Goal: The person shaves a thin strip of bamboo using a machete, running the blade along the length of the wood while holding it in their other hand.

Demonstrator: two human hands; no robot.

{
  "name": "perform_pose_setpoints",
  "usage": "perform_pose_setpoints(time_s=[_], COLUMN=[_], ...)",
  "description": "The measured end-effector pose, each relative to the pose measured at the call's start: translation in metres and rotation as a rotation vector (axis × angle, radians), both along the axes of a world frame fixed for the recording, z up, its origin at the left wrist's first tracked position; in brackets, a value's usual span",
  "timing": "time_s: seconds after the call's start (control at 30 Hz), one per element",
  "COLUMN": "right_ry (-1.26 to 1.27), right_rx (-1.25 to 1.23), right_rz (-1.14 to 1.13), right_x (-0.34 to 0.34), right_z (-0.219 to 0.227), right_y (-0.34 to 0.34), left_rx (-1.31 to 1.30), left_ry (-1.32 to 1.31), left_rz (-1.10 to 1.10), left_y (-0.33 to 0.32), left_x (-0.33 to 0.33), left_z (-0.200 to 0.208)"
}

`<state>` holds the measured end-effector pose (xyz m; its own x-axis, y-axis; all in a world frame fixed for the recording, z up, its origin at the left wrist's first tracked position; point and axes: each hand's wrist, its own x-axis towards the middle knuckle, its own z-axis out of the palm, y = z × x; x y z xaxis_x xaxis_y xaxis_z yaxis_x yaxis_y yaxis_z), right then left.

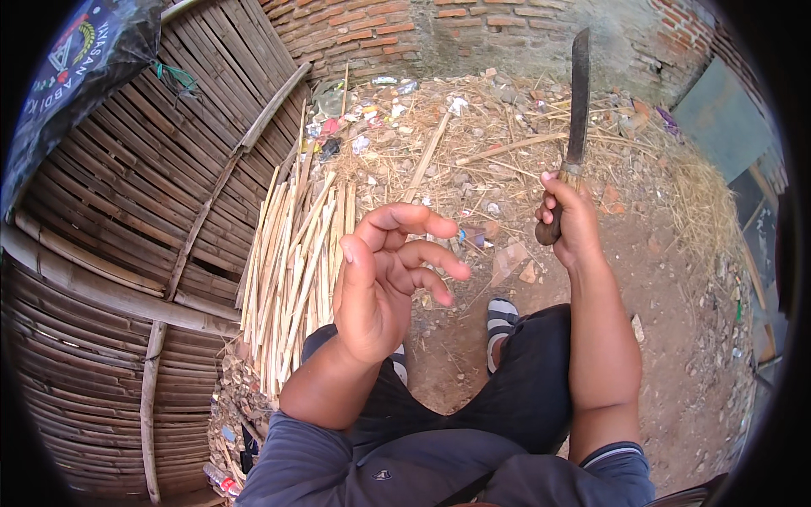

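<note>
From where I stand, what matters is how the machete [579, 97] and the pile of split bamboo strips [287, 279] sit on opposite sides of this person: the machete off to the right, the strips to the left, the bare left hand [384, 275] between the two. The right hand [574, 211] is wrapped round the machete's wooden handle, and the blade points away from the body, its long axis running nearly straight ahead, though I can't tell how steeply the tip is raised. The left hand grasps nothing; its palm is half turned up, the fingers spread and loosely curled on air. It is plainly the nearer one to the strips, which are just to its left, and it looks to be held clear of them. They run roughly fore and aft, fanning a little, alongside the slatted bamboo wall [169, 220], so blade and strips point much the same way, well apart, with a stretch of littered dirt ground [676, 338] beneath it all
</note>
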<state>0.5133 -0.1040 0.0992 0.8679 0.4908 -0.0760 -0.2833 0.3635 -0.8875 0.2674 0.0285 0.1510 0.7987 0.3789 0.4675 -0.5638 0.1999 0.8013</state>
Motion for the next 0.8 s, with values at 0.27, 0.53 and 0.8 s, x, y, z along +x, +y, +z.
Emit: perform_pose_setpoints(time_s=[0.27,0.53,0.8], right_ry=[0.054,0.058,0.057], right_rx=[0.031,0.015,-0.049], right_rz=[0.000,0.012,-0.010], right_x=[0.017,0.024,0.018], right_z=[-0.014,-0.020,-0.027], right_y=[-0.021,-0.020,-0.004], left_rx=[0.005,0.035,0.091], left_ry=[0.213,0.363,0.905], left_rz=[0.061,0.186,0.562], left_y=[0.009,0.062,0.194], left_x=[0.009,-0.002,-0.085], left_z=[-0.020,-0.068,-0.244])
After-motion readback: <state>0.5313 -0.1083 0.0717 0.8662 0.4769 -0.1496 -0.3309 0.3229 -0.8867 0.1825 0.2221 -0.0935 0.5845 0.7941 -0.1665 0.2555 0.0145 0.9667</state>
